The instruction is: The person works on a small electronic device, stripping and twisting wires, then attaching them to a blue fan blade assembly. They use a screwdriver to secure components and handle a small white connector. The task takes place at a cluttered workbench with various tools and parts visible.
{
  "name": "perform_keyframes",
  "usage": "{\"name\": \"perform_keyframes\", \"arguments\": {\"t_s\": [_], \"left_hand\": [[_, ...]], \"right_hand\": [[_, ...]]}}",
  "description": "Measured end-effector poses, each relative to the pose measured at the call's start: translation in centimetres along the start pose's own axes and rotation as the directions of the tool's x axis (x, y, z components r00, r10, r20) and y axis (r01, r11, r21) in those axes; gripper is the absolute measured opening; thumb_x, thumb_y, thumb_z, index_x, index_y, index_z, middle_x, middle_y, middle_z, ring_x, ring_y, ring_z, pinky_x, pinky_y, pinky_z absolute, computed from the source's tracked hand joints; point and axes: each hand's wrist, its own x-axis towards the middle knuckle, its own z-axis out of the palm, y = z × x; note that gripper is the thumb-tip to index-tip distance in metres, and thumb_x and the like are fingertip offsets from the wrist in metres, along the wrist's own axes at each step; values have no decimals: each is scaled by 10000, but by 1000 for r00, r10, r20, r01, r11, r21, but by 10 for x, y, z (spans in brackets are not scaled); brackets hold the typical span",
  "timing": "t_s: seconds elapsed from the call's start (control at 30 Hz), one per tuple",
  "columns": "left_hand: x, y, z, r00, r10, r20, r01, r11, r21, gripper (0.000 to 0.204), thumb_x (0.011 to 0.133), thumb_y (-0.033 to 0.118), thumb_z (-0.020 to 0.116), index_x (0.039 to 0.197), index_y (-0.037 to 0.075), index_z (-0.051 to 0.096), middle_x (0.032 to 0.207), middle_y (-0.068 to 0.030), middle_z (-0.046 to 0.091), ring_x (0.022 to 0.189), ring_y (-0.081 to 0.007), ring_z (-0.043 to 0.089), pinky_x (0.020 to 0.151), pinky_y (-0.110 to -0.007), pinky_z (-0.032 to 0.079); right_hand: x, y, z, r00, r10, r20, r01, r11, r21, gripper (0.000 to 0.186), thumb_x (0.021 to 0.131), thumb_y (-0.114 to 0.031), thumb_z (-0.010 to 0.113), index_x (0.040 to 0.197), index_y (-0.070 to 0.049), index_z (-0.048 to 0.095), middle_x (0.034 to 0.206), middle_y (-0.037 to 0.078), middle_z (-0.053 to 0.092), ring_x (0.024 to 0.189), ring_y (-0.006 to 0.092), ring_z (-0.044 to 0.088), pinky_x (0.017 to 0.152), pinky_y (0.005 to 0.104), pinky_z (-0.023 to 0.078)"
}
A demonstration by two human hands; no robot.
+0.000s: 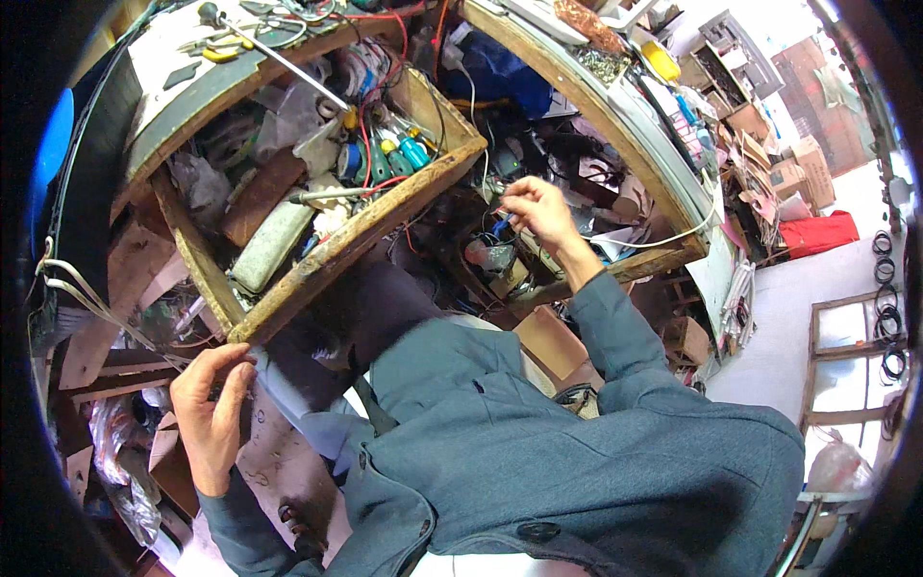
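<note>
My left hand (213, 409) is at the front left corner of a pulled-out wooden drawer (361, 245). Its fingertips are at the wood, and a gap shows between thumb and fingers. Inside the drawer lie several screwdrivers (413, 152) with green and teal handles, rolls of tape, a long grey-white piece (269, 245) and plastic bags. Farther right, my right hand (543, 216) hovers over a dark, cluttered second compartment, fingers pinched together. Something small and blue (501, 227) shows just below the fingertips; whether they hold it is unclear.
A long metal rod (284, 62) reaches from the worktop over the drawer. Pliers with yellow handles (226, 48) lie on the worktop. A white cable (663, 240) loops over the right compartment's edge. Below it stands a cardboard box (553, 341). A red bag (817, 234) lies far right.
</note>
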Motion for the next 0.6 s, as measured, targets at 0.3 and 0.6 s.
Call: {"name": "perform_keyframes", "arguments": {"t_s": [0.3, 0.6], "left_hand": [[-19, -19, -12, 993, -105, 51, 103, 994, 49, 177, 864, 7, 682, 1038, -21, 697, 882, -74, 709, 803, -140, 654, 750, -270, 515], [-38, -32, -31, 949, -286, 131, 292, 956, -27, 196, 925, 59, 655, 1114, 11, 676, 947, -15, 673, 814, -79, 599, 713, -221, 484]], "right_hand": [[103, 92, -72, 945, 179, -273, -234, 955, -184, 162, 893, 5, 621, 1051, 39, 636, 848, 112, 691, 625, 177, 652, 490, 296, 503], [122, 115, -105, 951, 198, -239, -198, 980, 23, 169, 906, 0, 574, 1026, -1, 692, 772, 107, 667, 553, 158, 577, 453, 293, 448]]}}
